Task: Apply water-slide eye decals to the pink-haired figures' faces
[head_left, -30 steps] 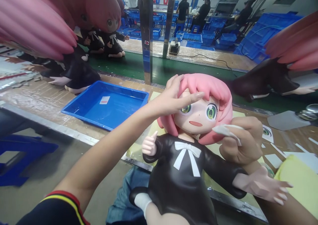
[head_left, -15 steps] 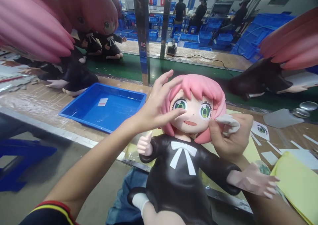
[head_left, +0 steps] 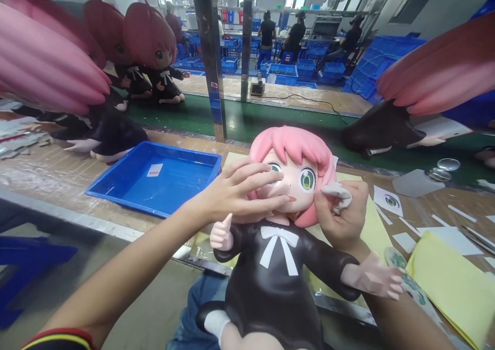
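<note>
A big doll (head_left: 276, 267) with pink hair, green eyes, a black dress and a white bow leans back against the bench edge over my lap. My left hand (head_left: 240, 193) lies spread across the left side of its face, fingers stretched over the cheek and mouth. My right hand (head_left: 342, 218) is closed on a small white cloth (head_left: 337, 194), pressed against the doll's other cheek.
A blue tray (head_left: 154, 177) with a white slip in it sits left of the doll. Yellow sheets (head_left: 456, 283) and eye stickers (head_left: 390, 201) lie at right. More pink-haired dolls (head_left: 154, 56) stand around a green belt (head_left: 266, 120). People work at the back among blue crates.
My left hand slid down from the doll's forehead to its cheek and mouth. My right hand brought the cloth up against the doll's cheek. The view tilted and the doll shifted slightly left.
</note>
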A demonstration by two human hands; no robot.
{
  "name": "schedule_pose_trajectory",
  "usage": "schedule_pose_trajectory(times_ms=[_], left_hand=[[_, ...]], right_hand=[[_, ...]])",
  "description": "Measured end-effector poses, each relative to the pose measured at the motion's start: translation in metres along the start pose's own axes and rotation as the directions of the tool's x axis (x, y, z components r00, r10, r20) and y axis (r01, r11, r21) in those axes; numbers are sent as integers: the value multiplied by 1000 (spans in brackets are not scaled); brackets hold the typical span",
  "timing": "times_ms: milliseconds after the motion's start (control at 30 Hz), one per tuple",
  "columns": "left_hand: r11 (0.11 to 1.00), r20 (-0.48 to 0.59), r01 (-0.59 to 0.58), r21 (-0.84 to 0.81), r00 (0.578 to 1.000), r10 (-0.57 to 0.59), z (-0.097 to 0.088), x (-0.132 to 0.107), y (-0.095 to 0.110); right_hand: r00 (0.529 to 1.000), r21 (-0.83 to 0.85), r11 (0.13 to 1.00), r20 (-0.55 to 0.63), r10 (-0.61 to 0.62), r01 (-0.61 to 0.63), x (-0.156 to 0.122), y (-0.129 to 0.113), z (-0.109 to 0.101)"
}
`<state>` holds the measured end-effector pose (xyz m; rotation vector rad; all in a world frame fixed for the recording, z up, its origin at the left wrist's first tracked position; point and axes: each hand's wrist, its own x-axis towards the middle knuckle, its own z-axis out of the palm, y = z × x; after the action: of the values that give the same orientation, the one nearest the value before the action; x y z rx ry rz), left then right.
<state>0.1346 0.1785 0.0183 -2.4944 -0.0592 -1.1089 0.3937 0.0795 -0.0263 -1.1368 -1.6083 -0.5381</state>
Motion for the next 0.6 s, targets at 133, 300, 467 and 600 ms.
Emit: schedule_pose_trajectory(times_ms=[133, 300, 467, 600], left_hand=[[998, 31, -60, 20, 998, 60, 4, 7, 0], [999, 28, -41, -35, 999, 42, 11, 10, 4], [999, 36, -37, -6, 999, 37, 15, 10, 6], [998, 15, -63, 22, 998, 63, 16, 11, 6]], right_hand=[[1000, -1, 1000, 3, 3, -3, 0, 0, 0], [1000, -9, 1000, 6, -5, 5, 2, 0, -1], [1000, -18, 1000, 20, 1, 0, 2, -2, -2], [999, -15, 1000, 37, 16, -16, 3, -3, -2]])
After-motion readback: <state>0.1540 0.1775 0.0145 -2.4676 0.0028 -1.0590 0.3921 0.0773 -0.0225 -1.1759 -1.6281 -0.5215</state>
